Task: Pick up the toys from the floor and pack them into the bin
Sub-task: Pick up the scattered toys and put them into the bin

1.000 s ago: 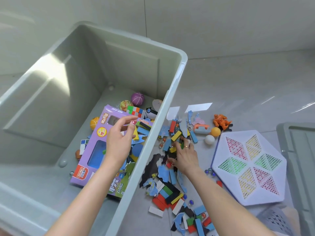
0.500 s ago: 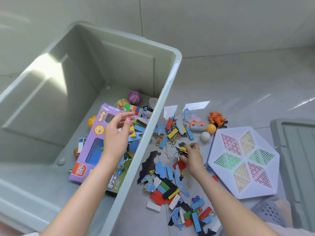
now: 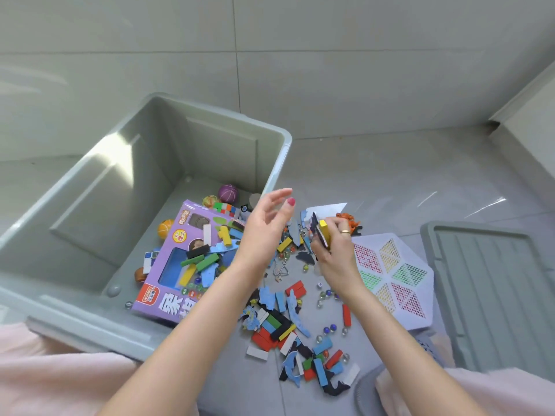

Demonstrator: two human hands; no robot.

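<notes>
The grey bin [image 3: 90, 187] stands on the floor at the left, holding a purple toy box [image 3: 177, 265], small balls and several coloured blocks. My left hand [image 3: 264, 223] hovers over the bin's right rim with fingers spread and nothing in it. My right hand [image 3: 333, 244] is raised above the floor pile and grips a small stack of pieces [image 3: 321, 232], a yellow block and dark flat shapes. Loose blocks, foam shapes and marbles [image 3: 282, 322] lie scattered on the floor below both arms.
A white hexagonal mesh board [image 3: 393, 277] lies to the right of the pile. A grey bin lid [image 3: 492, 283] lies further right. An orange figure [image 3: 350, 220] sits behind my right hand. Pink fabric covers the bottom corners.
My right hand lifted off the floor with a handful of pieces. My left hand rose from the purple box and opened over the bin's rim. The camera pulled back.
</notes>
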